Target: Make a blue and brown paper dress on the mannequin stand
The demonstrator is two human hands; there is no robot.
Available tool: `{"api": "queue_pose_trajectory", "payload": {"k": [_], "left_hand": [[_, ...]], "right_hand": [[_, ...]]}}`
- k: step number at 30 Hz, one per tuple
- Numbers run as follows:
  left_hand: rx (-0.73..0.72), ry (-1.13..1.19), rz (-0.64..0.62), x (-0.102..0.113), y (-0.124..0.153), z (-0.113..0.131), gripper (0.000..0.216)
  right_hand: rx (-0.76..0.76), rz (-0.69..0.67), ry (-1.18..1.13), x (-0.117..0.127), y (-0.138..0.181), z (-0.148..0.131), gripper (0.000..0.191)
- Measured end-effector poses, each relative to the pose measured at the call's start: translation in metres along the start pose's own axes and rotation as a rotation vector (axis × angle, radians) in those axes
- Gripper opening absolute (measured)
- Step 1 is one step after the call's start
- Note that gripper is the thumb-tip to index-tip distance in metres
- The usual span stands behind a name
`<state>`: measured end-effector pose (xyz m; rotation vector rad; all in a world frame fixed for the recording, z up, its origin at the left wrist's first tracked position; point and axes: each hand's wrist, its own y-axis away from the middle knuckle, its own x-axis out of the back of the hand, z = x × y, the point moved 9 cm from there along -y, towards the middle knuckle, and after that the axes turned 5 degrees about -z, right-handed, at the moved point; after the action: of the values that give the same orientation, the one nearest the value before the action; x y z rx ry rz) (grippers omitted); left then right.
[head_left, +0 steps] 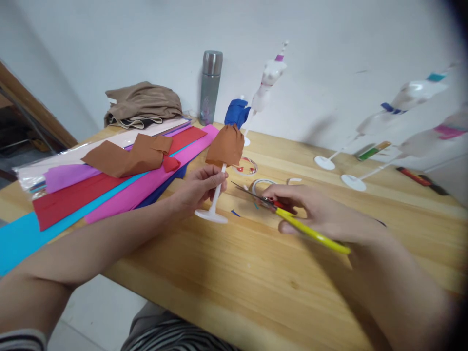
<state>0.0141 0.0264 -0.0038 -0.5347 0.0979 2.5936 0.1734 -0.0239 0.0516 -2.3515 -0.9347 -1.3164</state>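
Pinching the miniature dress form (217,196) by its white stem (219,188) over the wooden table (226,273), our left hand (199,189) likely spares its brown crepe-paper skirt (225,145) and blue bodice (237,113) from creasing. Curled around the scissors (291,220), our right hand (314,207) points their blades (248,191) left, apart from the stem. Crepe sheets (141,189) lie left, presumably within easy reach.

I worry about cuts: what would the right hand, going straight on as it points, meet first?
Probably the left hand, gripping the white stand stem: the scissors in the right hand aim there, though depth is unclear.
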Motion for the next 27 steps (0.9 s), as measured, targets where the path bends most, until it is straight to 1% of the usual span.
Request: {"api": "queue_pose_trajectory", "payload": {"k": [3,5,9,12,14,18,22,24,27], "left_hand": [[-0.008,0.017,0.02,0.002,-0.001,0.001,0.043],[0.005,0.011,0.019,0.002,-0.001,0.001,0.041],[0.044,-0.009,0.019,0.0,0.0,-0.002,0.031],[0.037,0.013,0.05,0.0,0.001,-0.001,0.024],[0.038,0.01,0.058,0.0,0.002,-0.001,0.021],[0.014,-0.058,0.064,0.001,0.0,-0.002,0.025],[-0.098,-0.096,0.039,0.005,-0.005,0.001,0.03],[-0.136,-0.094,0.037,0.009,-0.007,0.003,0.029],[-0.137,-0.133,0.058,0.013,-0.009,0.002,0.024]], "right_hand": [[-0.047,0.032,0.192,0.001,-0.002,-0.007,0.025],[-0.045,0.068,0.364,0.002,-0.001,-0.012,0.026],[-0.05,0.096,0.646,0.001,-0.001,-0.019,0.026],[-0.088,0.142,0.812,0.002,-0.002,-0.027,0.027],[-0.128,0.147,0.877,0.001,-0.004,-0.03,0.027],[-0.199,0.118,0.855,-0.005,-0.009,-0.026,0.025],[-0.283,0.024,0.757,-0.015,-0.013,-0.01,0.03],[-0.314,-0.031,0.718,-0.02,-0.013,-0.002,0.034],[-0.336,-0.057,0.688,-0.02,-0.011,0.005,0.039]]}}
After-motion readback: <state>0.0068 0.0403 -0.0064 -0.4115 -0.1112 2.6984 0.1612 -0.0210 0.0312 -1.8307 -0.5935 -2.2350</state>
